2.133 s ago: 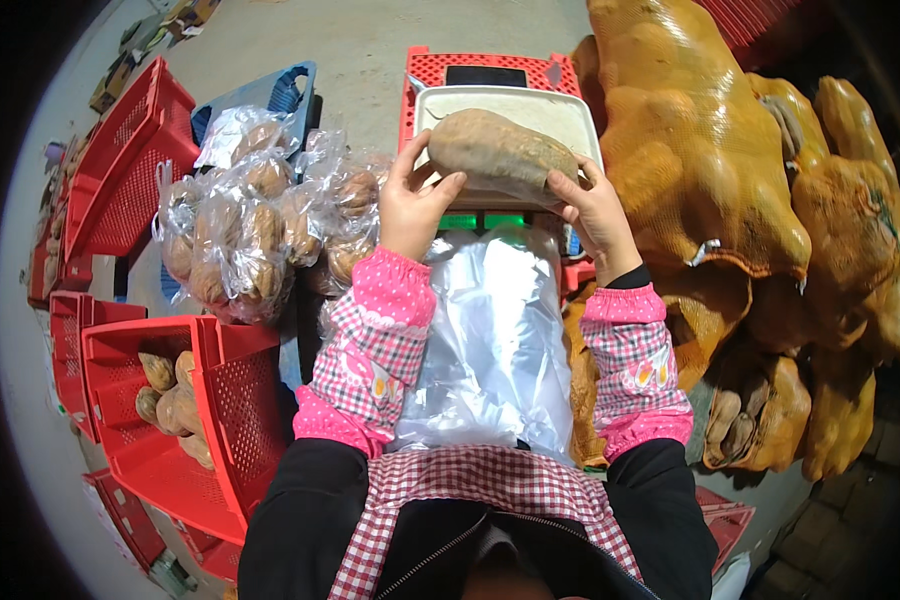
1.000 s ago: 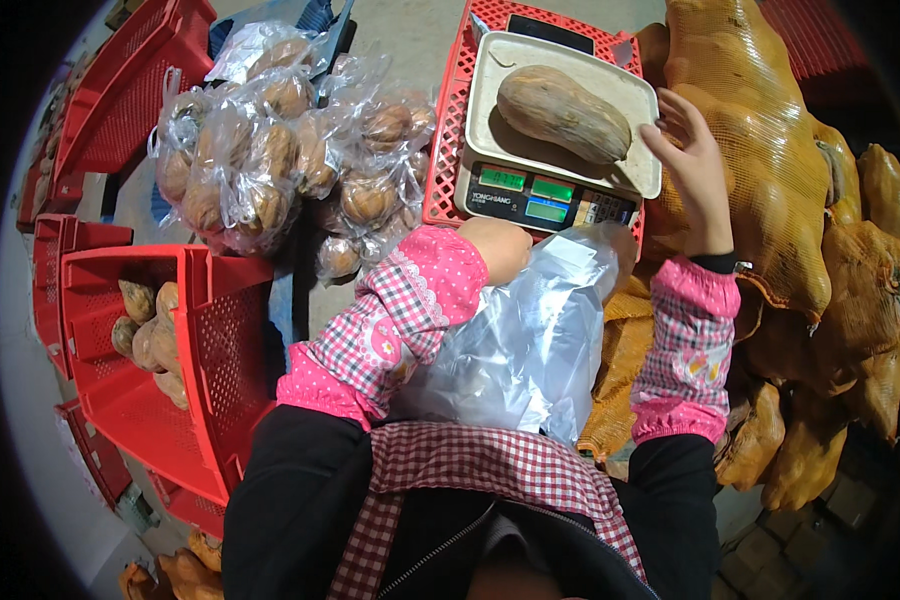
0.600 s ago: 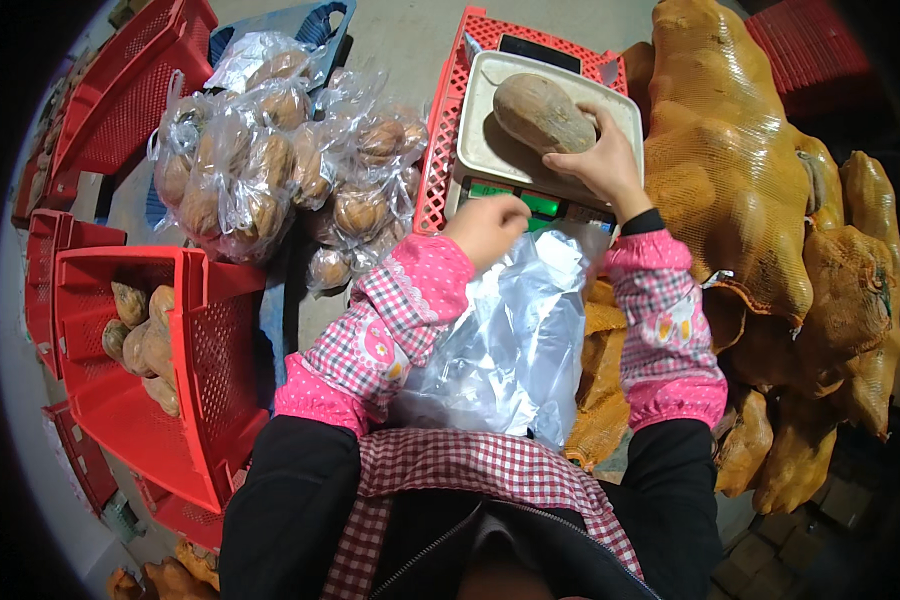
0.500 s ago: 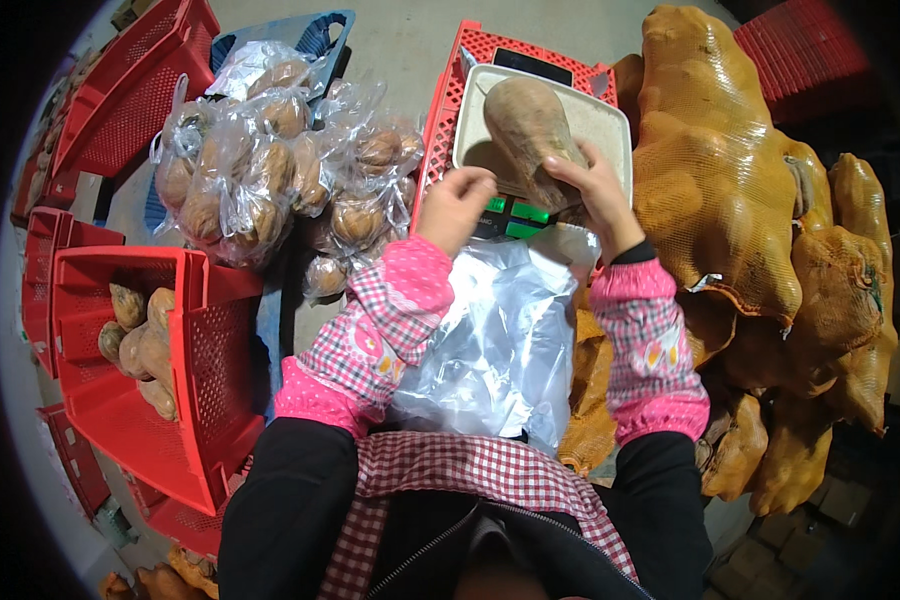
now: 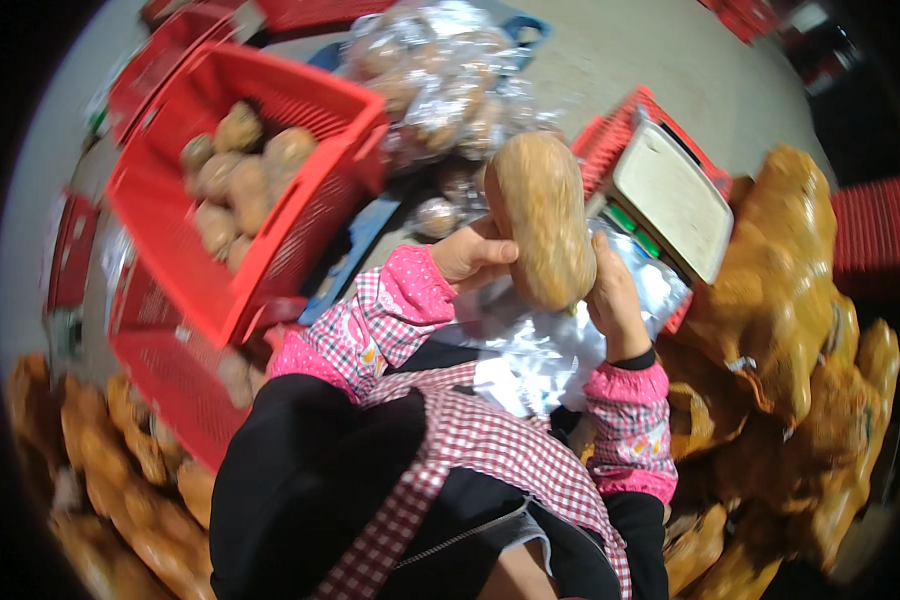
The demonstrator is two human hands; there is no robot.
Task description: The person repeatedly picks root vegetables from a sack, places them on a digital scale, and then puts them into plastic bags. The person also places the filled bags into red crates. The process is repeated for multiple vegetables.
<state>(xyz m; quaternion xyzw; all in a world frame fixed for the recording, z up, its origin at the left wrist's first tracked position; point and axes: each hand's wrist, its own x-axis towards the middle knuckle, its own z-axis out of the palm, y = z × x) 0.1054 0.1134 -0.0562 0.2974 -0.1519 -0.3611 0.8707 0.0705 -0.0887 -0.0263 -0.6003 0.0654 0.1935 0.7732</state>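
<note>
A tan butternut squash (image 5: 542,215) is held up in front of me between both hands. My left hand (image 5: 477,254) grips its left side, thumb lying across the skin. My right hand (image 5: 616,292) closes on the lower right side, its fingers partly behind the squash. Below the squash lie shiny clear plastic bags (image 5: 530,365). Just right of my right hand, a weighing scale (image 5: 673,205) with a pale tray and lit green displays rests on a red crate (image 5: 692,150).
To the left, a tilted red crate (image 5: 305,235) contains several squashes (image 5: 245,195). Bagged squashes (image 5: 440,85) are heaped beyond it. On the right stand orange net sacks (image 5: 770,300), with stacked red crates (image 5: 878,235) behind. More net sacks (image 5: 120,480) lie at the lower left.
The squash has come off the scale tray and leftward toward the red crate. My left hand, earlier holding no squash, now grips it too. The view has swung left.
</note>
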